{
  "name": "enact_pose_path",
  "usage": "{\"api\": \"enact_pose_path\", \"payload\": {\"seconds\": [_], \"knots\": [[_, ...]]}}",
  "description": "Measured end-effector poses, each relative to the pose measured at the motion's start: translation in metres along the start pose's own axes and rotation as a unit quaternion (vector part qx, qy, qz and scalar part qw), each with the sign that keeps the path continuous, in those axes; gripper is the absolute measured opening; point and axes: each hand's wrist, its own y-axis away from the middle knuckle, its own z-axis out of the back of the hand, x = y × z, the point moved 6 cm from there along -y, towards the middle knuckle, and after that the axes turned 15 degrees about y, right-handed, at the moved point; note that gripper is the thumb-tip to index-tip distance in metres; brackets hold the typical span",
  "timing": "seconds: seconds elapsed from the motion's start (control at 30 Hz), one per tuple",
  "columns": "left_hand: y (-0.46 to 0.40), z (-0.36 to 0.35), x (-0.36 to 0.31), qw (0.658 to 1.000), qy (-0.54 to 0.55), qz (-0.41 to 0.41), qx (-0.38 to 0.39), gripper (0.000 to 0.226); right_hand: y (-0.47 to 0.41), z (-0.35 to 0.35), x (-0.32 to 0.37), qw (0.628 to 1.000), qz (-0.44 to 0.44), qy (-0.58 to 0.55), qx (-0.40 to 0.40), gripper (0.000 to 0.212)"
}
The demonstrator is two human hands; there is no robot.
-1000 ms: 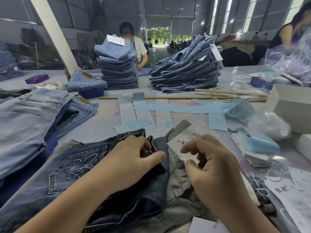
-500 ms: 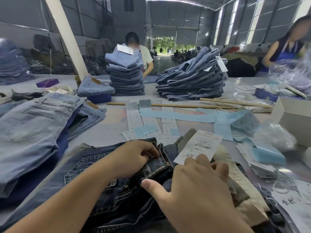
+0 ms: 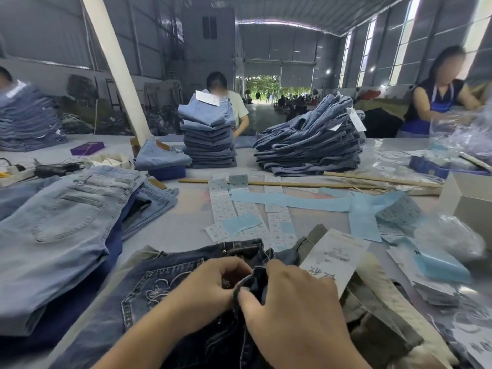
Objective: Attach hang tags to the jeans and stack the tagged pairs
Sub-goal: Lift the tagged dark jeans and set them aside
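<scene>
dark jeans (image 3: 165, 283) bunched, white hang tag (image 3: 332, 255) beside

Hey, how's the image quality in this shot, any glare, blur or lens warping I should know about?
Head view: daylight blows out the right-hand windows and the far doorway; the wide lens bends the white post and the hall walls; print on the hang tag is smeared and unreadable; both hands on the dark jeans are fairly sharp and evenly lit.

Both forearms reach in from near edge; L hand (image 3: 210, 286) & R hand (image 3: 290, 302) meet, fingers curled, prob. pinching denim.
</scene>
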Motion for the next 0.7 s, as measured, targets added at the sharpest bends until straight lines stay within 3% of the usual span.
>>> {"api": "enact_pose_path", "payload": {"seconds": [0.13, 0.3, 0.43, 0.57, 0.7], "knots": [[0.009, 0.007, -0.004, 1.0, 0.0, 0.002, -0.029, 0.023, -0.005, 0.001, 0.01, 0.998, -0.006, -0.063, 0.019, 0.071], [0.022, 0.018, -0.028, 0.997, -0.003, -0.014, -0.079, 0.021, -0.011, 0.011, 0.022, 0.991, 0.055, -0.078, -0.097, 0.029], [0.031, 0.04, -0.035, 0.993, 0.005, -0.023, -0.113, 0.018, -0.012, 0.023, 0.035, 0.972, 0.126, -0.11, -0.167, 0.03], [0.037, 0.078, -0.026, 0.989, 0.084, -0.035, -0.113, 0.055, -0.014, 0.036, 0.043, 0.944, 0.184, -0.201, -0.186, 0.016], [0.044, 0.12, -0.013, 0.99, 0.098, -0.04, -0.097, 0.109, -0.015, 0.046, 0.058, 0.9, 0.249, -0.329, -0.14, 0.014]]}}
